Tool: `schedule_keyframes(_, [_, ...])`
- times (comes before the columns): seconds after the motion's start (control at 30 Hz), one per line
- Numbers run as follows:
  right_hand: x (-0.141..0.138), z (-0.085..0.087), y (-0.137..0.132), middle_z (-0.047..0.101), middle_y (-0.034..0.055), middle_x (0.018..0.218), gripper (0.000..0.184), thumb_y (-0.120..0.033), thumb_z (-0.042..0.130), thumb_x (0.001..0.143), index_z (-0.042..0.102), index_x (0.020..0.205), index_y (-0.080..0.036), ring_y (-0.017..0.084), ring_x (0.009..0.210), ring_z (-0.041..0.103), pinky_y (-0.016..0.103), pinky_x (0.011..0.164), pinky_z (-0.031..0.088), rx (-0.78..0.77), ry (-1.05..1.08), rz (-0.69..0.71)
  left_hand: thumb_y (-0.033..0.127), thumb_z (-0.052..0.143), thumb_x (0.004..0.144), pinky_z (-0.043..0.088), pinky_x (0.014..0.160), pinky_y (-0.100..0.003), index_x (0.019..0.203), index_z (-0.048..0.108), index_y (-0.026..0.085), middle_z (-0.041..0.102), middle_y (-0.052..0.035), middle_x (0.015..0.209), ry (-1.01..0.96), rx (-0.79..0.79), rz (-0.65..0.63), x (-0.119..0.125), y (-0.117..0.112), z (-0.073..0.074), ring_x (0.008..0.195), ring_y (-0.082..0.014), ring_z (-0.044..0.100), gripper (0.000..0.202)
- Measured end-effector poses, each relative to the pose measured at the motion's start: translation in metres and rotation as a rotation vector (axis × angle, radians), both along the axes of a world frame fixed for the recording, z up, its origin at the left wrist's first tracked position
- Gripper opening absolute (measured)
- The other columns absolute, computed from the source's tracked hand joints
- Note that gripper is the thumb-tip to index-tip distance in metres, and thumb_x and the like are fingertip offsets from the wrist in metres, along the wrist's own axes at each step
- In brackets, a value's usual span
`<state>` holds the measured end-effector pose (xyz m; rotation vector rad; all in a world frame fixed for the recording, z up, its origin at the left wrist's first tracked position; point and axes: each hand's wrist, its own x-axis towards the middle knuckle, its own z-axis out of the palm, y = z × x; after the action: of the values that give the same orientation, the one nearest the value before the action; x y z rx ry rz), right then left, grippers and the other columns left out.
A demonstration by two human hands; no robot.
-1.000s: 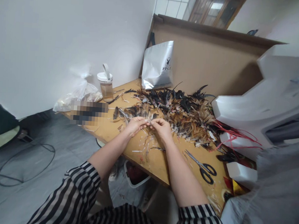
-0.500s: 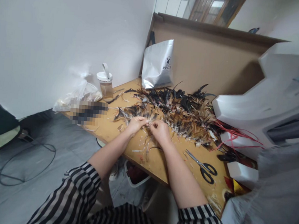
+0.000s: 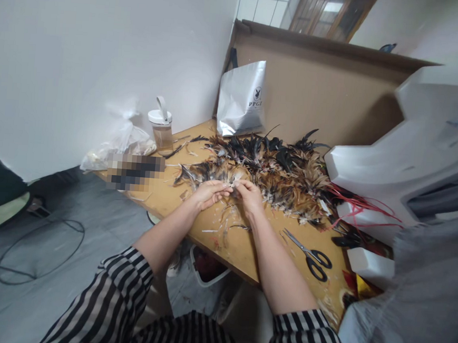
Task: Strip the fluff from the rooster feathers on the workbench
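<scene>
My left hand (image 3: 208, 193) and my right hand (image 3: 250, 195) meet over the wooden table (image 3: 242, 246), fingertips pinched together on a small pale feather (image 3: 234, 183) at the near edge of a big heap of brown and black feathers (image 3: 276, 172). Both hands are closed in a pinch. Loose quill bits and trimmings (image 3: 225, 219) lie on the table just under my wrists. Striped sleeves cover my upper arms.
Black-handled scissors (image 3: 311, 256) lie to the right of my right arm. A silver bag (image 3: 241, 98), a white-lidded jar (image 3: 161, 126) and a plastic bag (image 3: 120, 144) stand at the back. White foam blocks (image 3: 376, 162) and red cords (image 3: 359, 208) sit right. A bin (image 3: 207, 267) is under the table.
My hands stayed at the same spot by the feather heap; the fingers shifted slightly, with the right hand dipping and coming back up to the left fingertips.
</scene>
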<state>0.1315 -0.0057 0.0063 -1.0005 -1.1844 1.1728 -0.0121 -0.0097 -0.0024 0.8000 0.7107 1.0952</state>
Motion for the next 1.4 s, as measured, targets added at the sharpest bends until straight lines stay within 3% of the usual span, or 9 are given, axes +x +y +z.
schedule_keyframes(0.17, [-0.006, -0.002, -0.002, 0.059, -0.0009, 0.065, 0.023, -0.038, 0.063, 0.059, 0.063, 0.070, -0.017, 0.010, 0.058, 0.049, 0.022, 0.057, 0.039, 0.105, -0.047, -0.034, 0.016, 0.064, 0.068, 0.040, 0.045, -0.010, 0.079, 0.064, 0.007, 0.066, -0.0090, 0.076, -0.003, 0.015, -0.038, 0.001, 0.001, -0.003, 0.055, -0.0053, 0.058, 0.014])
schedule_keyframes(0.37, [-0.008, -0.002, -0.003, 0.062, 0.0008, 0.069, 0.021, -0.036, 0.060, 0.062, 0.064, 0.071, -0.017, 0.013, 0.065, 0.053, 0.025, 0.066, 0.042, 0.178, -0.143, -0.069, 0.023, 0.066, 0.065, 0.038, 0.045, -0.011, 0.072, 0.063, 0.008, 0.063, -0.0058, 0.066, 0.072, 0.069, -0.012, 0.002, 0.001, -0.004, 0.050, -0.0035, 0.053, 0.016])
schedule_keyframes(0.63, [-0.006, -0.002, -0.004, 0.059, -0.0001, 0.061, 0.023, -0.038, 0.062, 0.061, 0.064, 0.066, -0.016, 0.011, 0.057, 0.049, 0.023, 0.057, 0.038, 0.151, -0.193, -0.057, 0.030, 0.065, 0.064, 0.039, 0.044, -0.018, 0.066, 0.061, 0.009, 0.061, -0.0043, 0.058, 0.255, 0.265, 0.152, 0.008, 0.000, -0.002, 0.046, -0.0068, 0.052, 0.021])
schedule_keyframes(0.93, [-0.007, -0.007, -0.004, 0.055, -0.0021, 0.056, 0.018, -0.034, 0.063, 0.059, 0.061, 0.059, -0.016, 0.009, 0.053, 0.045, 0.021, 0.052, 0.035, 0.085, -0.071, -0.110, 0.035, 0.063, 0.066, 0.040, 0.047, -0.019, 0.067, 0.063, 0.009, 0.060, -0.0050, 0.055, 0.364, 0.311, 0.098, 0.008, -0.002, -0.001, 0.045, -0.0076, 0.051, 0.026])
schedule_keyframes(1.1, [0.001, -0.002, -0.004, 0.048, -0.0039, 0.047, 0.021, -0.036, 0.064, 0.058, 0.060, 0.058, -0.016, 0.006, 0.044, 0.038, 0.020, 0.044, 0.030, -0.030, -0.060, 0.046, 0.036, 0.064, 0.064, 0.038, 0.043, -0.018, 0.066, 0.062, 0.010, 0.060, -0.0049, 0.056, 0.408, 0.322, 0.096, 0.007, -0.003, 0.000, 0.044, -0.0074, 0.051, 0.026])
schedule_keyframes(1.2, [0.014, 0.002, 0.002, 0.055, -0.0023, 0.052, 0.026, -0.039, 0.063, 0.059, 0.064, 0.070, -0.016, 0.008, 0.044, 0.042, 0.021, 0.046, 0.033, -0.050, -0.140, 0.080, 0.037, 0.063, 0.064, 0.036, 0.042, -0.017, 0.066, 0.062, 0.010, 0.060, -0.0048, 0.057, 0.374, 0.305, 0.131, 0.005, -0.001, 0.000, 0.044, -0.0060, 0.049, 0.027])
schedule_keyframes(1.27, [0.025, 0.003, 0.008, 0.062, 0.0002, 0.062, 0.028, -0.036, 0.063, 0.059, 0.066, 0.077, -0.015, 0.009, 0.049, 0.046, 0.022, 0.051, 0.036, 0.026, -0.247, -0.027, 0.037, 0.063, 0.064, 0.034, 0.041, -0.016, 0.068, 0.063, 0.010, 0.060, -0.0045, 0.058, 0.319, 0.263, 0.181, 0.004, 0.002, -0.001, 0.043, -0.0047, 0.047, 0.027])
schedule_keyframes(1.4, [0.043, 0.000, 0.015, 0.065, 0.0032, 0.069, 0.021, -0.032, 0.058, 0.063, 0.066, 0.070, -0.014, 0.012, 0.060, 0.054, 0.023, 0.059, 0.039, 0.145, -0.597, -0.151, 0.036, 0.065, 0.063, 0.032, 0.041, -0.014, 0.071, 0.063, 0.010, 0.062, -0.0051, 0.065, 0.200, 0.178, 0.226, 0.000, 0.006, -0.003, 0.045, -0.0032, 0.047, 0.028])
